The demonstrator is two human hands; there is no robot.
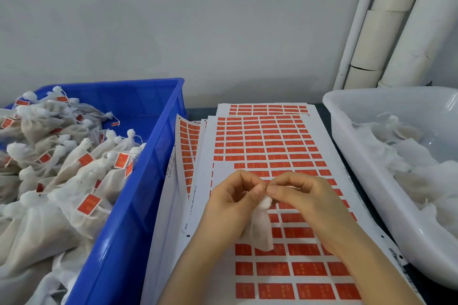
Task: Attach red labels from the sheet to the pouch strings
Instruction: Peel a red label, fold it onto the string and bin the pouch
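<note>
**Figure: head view, labelling step in progress.** At lower centre, the left hand (pixel 233 203) and the right hand (pixel 300 195) are meeting fingertip to fingertip. Both are pinching the gathered top of one pouch (pixel 260 230), which is hanging just above the sheet (pixel 208 146) of red labels. The step in hand appears to be folding a label around the pouch string.

The next move probably calls for pressing the label shut and passing the pouch to the blue crate (pixel 148 181) at left, where labelled pouches (pixel 74 168) are lying.

The string and any label are being hidden by the fingertips, so whether a label is already on cannot be told. The white tub (pixel 359 181) at right, holding unlabelled pouches (pixel 409 168), is being cut off by the frame edge. The label print is too small to read.
</note>
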